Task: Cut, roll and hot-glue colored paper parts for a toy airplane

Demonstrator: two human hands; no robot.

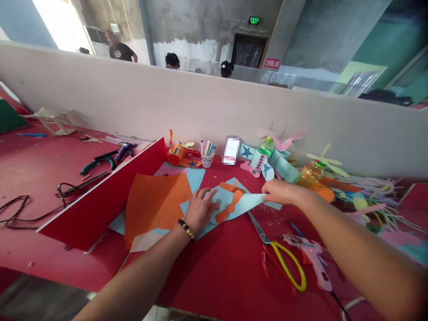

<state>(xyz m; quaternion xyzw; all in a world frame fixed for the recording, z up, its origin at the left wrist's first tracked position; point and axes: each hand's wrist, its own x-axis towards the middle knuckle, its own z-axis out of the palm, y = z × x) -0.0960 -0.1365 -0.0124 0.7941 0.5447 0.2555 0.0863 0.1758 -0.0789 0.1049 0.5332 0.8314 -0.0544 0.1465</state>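
Observation:
My left hand (199, 211) lies with fingers spread over a stack of paper. Beneath it and to its right is a light blue paper sheet (245, 203), whose right corner is pinched by my right hand (278, 191). On the blue paper lie orange paper cutouts (230, 207), one shaped like a propeller blade. A large orange paper sheet (157, 207) spreads left of my left hand. Below the sheet's right end rest scissors (279, 249) with one yellow and one red handle. Beside them is a pink hot glue gun (316, 261), under my right forearm.
A red divider board (110, 200) stands at left, with pliers (100, 160) beyond it. Along the white partition (200, 107) are a marker cup (207, 158), a phone (232, 149) and bottle-and-paper planes (264, 158). Several people are behind the partition.

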